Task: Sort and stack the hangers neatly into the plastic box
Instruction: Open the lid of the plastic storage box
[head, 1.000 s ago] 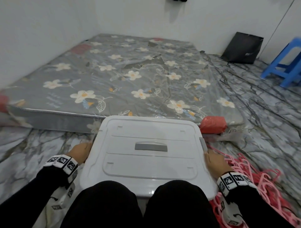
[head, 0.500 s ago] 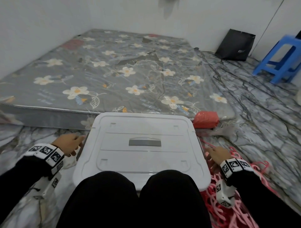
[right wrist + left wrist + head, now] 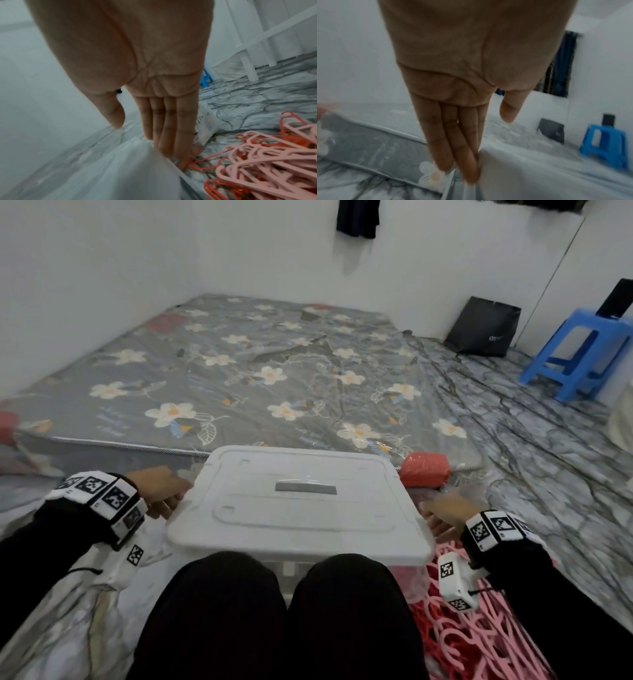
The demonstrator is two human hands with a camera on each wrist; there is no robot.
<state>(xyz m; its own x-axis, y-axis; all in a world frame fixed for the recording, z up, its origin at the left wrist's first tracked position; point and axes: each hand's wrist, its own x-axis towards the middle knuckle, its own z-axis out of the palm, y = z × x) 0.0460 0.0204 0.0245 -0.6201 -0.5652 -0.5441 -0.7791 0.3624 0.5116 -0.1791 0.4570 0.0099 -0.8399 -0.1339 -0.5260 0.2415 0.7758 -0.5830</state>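
A clear plastic box (image 3: 416, 580) with a white lid (image 3: 301, 508) stands on the floor in front of my knees. My left hand (image 3: 161, 491) is at the lid's left edge. In the left wrist view its fingers (image 3: 462, 155) are straight and lie against the lid (image 3: 539, 169). My right hand (image 3: 445, 508) is at the lid's right edge, and its straight fingers (image 3: 171, 135) touch the lid (image 3: 120, 169). A tangled heap of pink and red hangers (image 3: 472, 642) lies on the floor right of the box, close to my right hand, also seen as hangers (image 3: 265, 155).
A floral mattress (image 3: 260, 378) wrapped in plastic lies just beyond the box. A red packet (image 3: 424, 474) sits at its near right corner. A blue stool (image 3: 579, 354) and a black bag (image 3: 483, 326) stand at the far right. Marble-patterned floor (image 3: 548, 474) surrounds everything.
Both hands have moved from beside the box in to the lid's side edges. The head view has tilted up.
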